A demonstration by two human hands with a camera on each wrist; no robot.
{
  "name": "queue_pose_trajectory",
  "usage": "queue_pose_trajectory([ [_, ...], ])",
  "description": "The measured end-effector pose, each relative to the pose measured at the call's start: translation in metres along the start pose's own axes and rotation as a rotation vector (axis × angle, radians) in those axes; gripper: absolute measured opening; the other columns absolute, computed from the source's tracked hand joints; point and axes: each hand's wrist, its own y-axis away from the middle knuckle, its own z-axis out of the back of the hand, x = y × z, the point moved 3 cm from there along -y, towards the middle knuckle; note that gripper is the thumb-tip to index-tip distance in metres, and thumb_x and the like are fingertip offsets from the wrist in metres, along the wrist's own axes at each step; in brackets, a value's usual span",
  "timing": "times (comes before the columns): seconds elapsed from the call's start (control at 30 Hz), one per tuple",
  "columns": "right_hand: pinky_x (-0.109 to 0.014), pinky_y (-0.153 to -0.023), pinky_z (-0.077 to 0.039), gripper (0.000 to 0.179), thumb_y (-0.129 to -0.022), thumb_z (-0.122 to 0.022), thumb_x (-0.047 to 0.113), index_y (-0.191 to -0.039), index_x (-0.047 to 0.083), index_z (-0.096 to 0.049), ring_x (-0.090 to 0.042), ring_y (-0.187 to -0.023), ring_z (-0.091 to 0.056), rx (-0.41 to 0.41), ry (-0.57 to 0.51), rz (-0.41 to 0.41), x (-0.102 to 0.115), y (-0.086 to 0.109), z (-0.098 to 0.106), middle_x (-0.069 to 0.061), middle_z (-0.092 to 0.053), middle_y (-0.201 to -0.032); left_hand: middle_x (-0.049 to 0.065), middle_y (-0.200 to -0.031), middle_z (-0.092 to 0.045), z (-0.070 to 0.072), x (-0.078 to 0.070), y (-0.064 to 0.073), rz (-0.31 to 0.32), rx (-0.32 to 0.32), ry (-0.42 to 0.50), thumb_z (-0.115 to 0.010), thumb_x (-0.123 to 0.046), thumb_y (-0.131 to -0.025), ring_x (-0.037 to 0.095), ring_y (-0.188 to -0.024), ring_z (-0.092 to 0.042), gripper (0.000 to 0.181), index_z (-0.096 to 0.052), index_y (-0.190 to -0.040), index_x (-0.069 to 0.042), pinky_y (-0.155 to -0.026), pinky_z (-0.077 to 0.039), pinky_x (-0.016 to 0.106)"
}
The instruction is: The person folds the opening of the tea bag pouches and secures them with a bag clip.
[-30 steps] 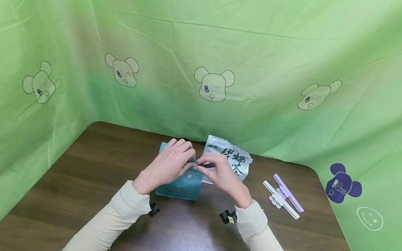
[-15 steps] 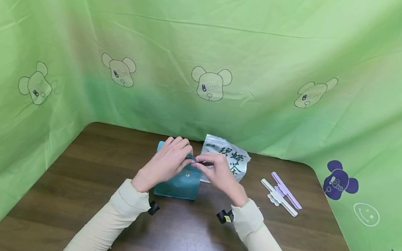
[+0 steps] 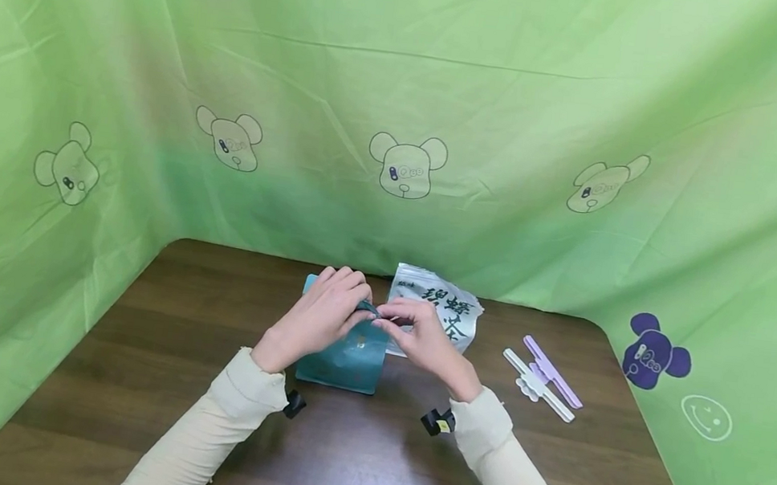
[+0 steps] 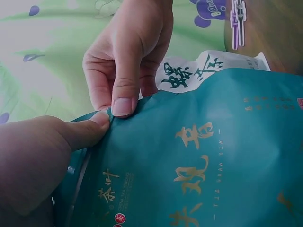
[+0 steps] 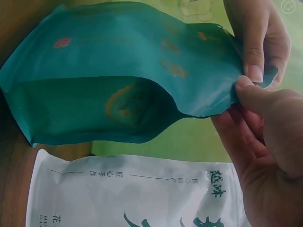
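A teal tea pouch [image 3: 345, 362] with gold lettering stands on the table, its top toward my hands. My left hand [image 3: 322, 311] pinches the top edge, thumb on the printed face in the left wrist view. Close beside it, my right hand [image 3: 424, 337] pinches the same edge at its right end. The thumbs nearly meet on the seal strip [image 4: 81, 177]. In the right wrist view the pouch's side gusset [image 5: 90, 106] bulges wide near the base and narrows toward the fingers. Behind my right hand stands a silver-white tea pouch [image 3: 464, 304] with dark green characters.
To the right lie a white bag clip [image 3: 551, 396] and a purple bag clip [image 3: 564, 381], side by side at a slant. The brown wooden table [image 3: 161, 376] has rounded back corners. Green printed cloth [image 3: 305, 208] hangs around its back and sides.
Both hands keep their pinch on the pouch's top edge, with only slight finger shifts. The teal pouch's base has turned a little. The head view has shifted slightly.
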Motion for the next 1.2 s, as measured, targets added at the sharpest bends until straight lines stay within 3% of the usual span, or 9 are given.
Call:
queue_pose_trajectory([
  [0.33, -0.042, -0.071, -0.061, 0.02, -0.084, -0.067, -0.022, -0.101, -0.013, -0.073, -0.037, -0.082, -0.071, 0.055, -0.004, -0.082, -0.005, 0.004, 0.0, -0.026, -0.07, -0.093, -0.002, -0.095, -0.06, 0.001, 0.0, -0.002, 0.025, 0.023, -0.002, -0.072, -0.028, -0.096, 0.02, -0.091, -0.053, 0.014, -0.065, -0.096, -0.015, -0.08, -0.038, 0.034],
  [0.6, -0.041, -0.07, -0.061, 0.021, -0.082, -0.071, -0.019, -0.1, -0.009, -0.076, -0.034, -0.079, -0.072, 0.035, 0.013, -0.041, -0.034, 0.009, -0.001, -0.022, -0.073, -0.093, -0.001, -0.096, -0.06, -0.001, 0.0, -0.003, 0.018, 0.019, 0.01, -0.073, -0.027, -0.095, 0.02, -0.09, -0.053, 0.015, -0.065, -0.096, -0.015, -0.079, -0.037, 0.034],
  [0.97, -0.029, -0.081, -0.06, 0.028, -0.085, -0.073, -0.013, -0.111, -0.004, -0.073, -0.029, -0.093, -0.071, 0.088, -0.029, -0.144, -0.033, 0.014, -0.001, -0.015, -0.071, -0.101, 0.0, -0.097, -0.061, 0.001, 0.0, -0.003, 0.044, 0.037, 0.003, -0.072, -0.027, -0.096, 0.02, -0.091, -0.053, 0.014, -0.067, -0.097, -0.014, -0.08, -0.037, 0.034],
  [1.2, -0.03, -0.078, -0.06, 0.024, -0.086, -0.072, -0.012, -0.108, -0.004, -0.074, -0.028, -0.088, -0.073, 0.078, 0.009, -0.169, -0.031, 0.014, 0.002, -0.015, -0.073, -0.098, -0.001, -0.096, -0.061, 0.0, -0.001, -0.005, 0.026, 0.034, 0.042, -0.074, -0.025, -0.094, 0.02, -0.089, -0.052, 0.013, -0.067, -0.096, -0.014, -0.079, -0.037, 0.034],
])
